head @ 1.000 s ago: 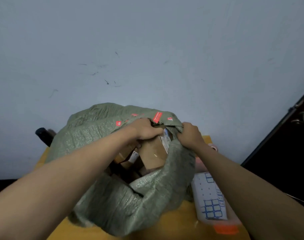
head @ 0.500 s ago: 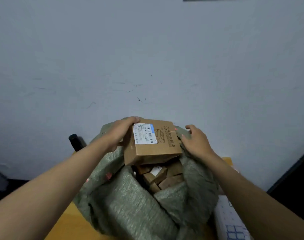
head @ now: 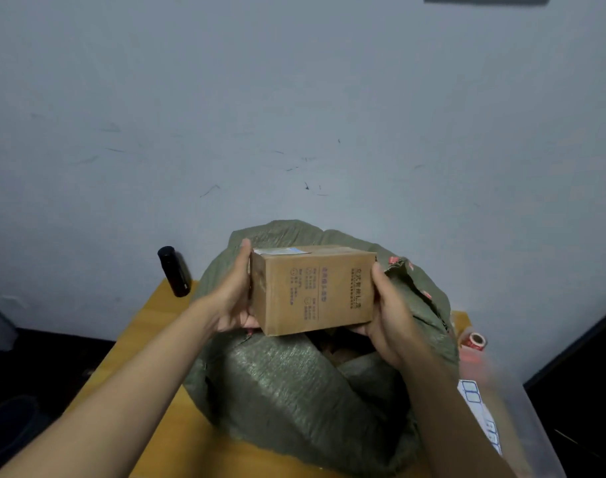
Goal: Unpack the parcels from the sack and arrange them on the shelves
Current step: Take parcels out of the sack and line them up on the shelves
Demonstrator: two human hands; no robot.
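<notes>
From the head camera, a brown cardboard parcel [head: 312, 289] is held up in the air just above the open mouth of the green woven sack [head: 294, 391], clear of the sack's cloth. Its long printed side faces the camera, with rows of small dark print too fine to read, and a white and blue label lies on its top face near the left end.

The left hand [head: 231, 298] presses flat against the parcel's left end, fingers straight and reaching up past the top edge, thumb under the bottom corner. The right hand [head: 389, 312] cups the right end, its thumb lying up along the front edge and its fingers curled round behind and below. So each grip is clamped on the parcel, one at either end.

The sack stands slumped on a yellow wooden surface [head: 156, 315] against a pale wall [head: 294, 98], with small red tags along its rim at the right. More brown cardboard shows dimly in its dark opening below the parcel.

A black bottle [head: 174, 270] stands at the surface's far left corner, apart from the sack. At the right lie a roll of red and white tape [head: 475, 340] and a white sheet with blue boxes [head: 481, 412], blurred.
</notes>
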